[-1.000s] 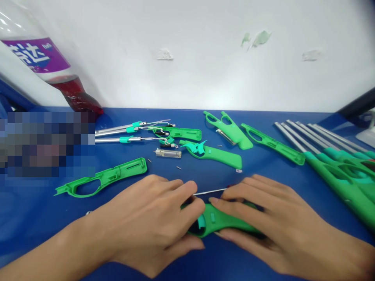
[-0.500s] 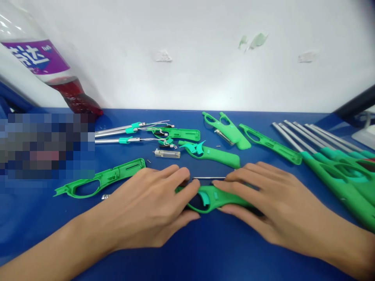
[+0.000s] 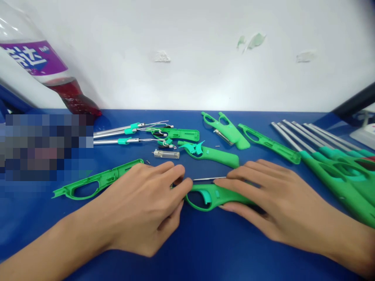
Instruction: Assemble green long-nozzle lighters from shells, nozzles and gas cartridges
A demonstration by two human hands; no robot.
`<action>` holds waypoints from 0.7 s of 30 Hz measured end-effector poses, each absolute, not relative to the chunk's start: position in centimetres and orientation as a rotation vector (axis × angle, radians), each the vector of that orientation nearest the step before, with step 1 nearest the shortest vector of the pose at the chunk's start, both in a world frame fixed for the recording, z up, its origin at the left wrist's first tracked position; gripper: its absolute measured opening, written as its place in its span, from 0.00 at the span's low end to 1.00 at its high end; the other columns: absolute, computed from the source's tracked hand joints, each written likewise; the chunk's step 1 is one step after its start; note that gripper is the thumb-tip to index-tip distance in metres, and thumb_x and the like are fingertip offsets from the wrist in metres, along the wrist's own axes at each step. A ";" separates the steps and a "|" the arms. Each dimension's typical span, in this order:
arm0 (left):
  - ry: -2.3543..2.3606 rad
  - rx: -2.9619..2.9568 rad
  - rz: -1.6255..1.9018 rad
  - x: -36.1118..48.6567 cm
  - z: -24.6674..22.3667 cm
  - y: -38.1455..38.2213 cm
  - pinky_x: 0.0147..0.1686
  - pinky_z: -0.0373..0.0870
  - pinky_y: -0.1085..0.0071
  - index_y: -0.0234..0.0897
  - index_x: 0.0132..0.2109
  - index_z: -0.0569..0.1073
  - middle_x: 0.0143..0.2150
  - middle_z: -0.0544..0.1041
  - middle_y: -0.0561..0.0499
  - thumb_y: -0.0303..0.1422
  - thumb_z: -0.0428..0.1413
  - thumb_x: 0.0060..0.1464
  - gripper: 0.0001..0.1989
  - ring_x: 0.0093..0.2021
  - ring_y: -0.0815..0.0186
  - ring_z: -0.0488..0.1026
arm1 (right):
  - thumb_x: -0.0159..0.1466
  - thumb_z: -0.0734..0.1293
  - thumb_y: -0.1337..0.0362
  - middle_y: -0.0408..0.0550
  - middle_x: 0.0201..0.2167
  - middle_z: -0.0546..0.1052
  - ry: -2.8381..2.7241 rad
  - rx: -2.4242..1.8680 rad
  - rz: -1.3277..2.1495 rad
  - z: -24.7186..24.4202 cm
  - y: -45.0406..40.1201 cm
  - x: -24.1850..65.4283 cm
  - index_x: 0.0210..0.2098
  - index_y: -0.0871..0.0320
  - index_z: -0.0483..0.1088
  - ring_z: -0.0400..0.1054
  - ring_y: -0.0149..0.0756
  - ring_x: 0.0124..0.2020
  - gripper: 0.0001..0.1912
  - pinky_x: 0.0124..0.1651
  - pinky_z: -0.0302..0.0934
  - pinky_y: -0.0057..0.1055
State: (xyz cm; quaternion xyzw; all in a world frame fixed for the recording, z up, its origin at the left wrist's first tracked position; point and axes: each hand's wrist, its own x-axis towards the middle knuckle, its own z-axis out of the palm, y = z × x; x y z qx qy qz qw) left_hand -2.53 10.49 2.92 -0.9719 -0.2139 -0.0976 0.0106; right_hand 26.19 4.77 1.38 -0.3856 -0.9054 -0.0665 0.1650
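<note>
A green lighter body with a teal trigger lies flat in front of me, between both hands. My left hand pinches its narrow front end, thumb below and fingers above. The handle is gripped by my right hand, which hides its rear part. Just behind the lighter, a thin metal rod runs under my right fingers; its other end is hidden. An open green half-shell lies beyond my left wrist, partly covered by the hand.
Farther back lie metal tubes with wires, a clear fuel tank, a green shell with teal triggers, more shells and a half-shell. Several long-tubed lighters lie right. A drink bottle stands back left.
My left fingers have shifted slightly left along the lighter's front end, baring more of the trigger loop. The silver tube end beside my left hand is now out of sight. My right hand keeps its hold.
</note>
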 end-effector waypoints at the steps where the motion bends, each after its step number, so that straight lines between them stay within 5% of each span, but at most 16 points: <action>1: -0.653 -3.031 -0.303 -2.6 2.9 10.5 0.25 0.64 0.62 0.38 0.52 0.76 0.40 0.77 0.47 0.31 0.48 0.68 0.13 0.34 0.58 0.75 | 0.78 0.63 0.57 0.45 0.45 0.81 -2.580 -1.097 -0.187 1.4 4.7 26.2 0.56 0.54 0.73 0.75 0.41 0.43 0.12 0.47 0.57 0.40; 8: -0.562 -3.048 -0.246 -2.8 2.9 10.6 0.24 0.57 0.61 0.37 0.51 0.75 0.38 0.75 0.47 0.29 0.49 0.68 0.11 0.31 0.58 0.71 | 0.78 0.62 0.57 0.47 0.44 0.81 -2.593 -1.069 -0.199 1.5 4.7 26.0 0.54 0.55 0.73 0.76 0.43 0.42 0.12 0.44 0.58 0.40; 14: -0.528 -3.087 -0.296 -2.5 2.9 10.1 0.25 0.55 0.62 0.39 0.42 0.70 0.37 0.73 0.49 0.38 0.50 0.72 0.10 0.31 0.59 0.69 | 0.78 0.61 0.58 0.48 0.41 0.81 -2.624 -1.046 -0.177 1.7 4.4 25.7 0.53 0.55 0.74 0.75 0.43 0.38 0.13 0.42 0.60 0.41; 21: -0.506 -3.108 -0.224 -2.3 2.8 10.0 0.23 0.52 0.62 0.41 0.39 0.66 0.36 0.70 0.51 0.34 0.55 0.69 0.08 0.28 0.62 0.68 | 0.78 0.61 0.59 0.47 0.42 0.78 -2.644 -1.056 -0.035 1.8 4.0 25.6 0.51 0.54 0.74 0.75 0.42 0.38 0.12 0.41 0.65 0.41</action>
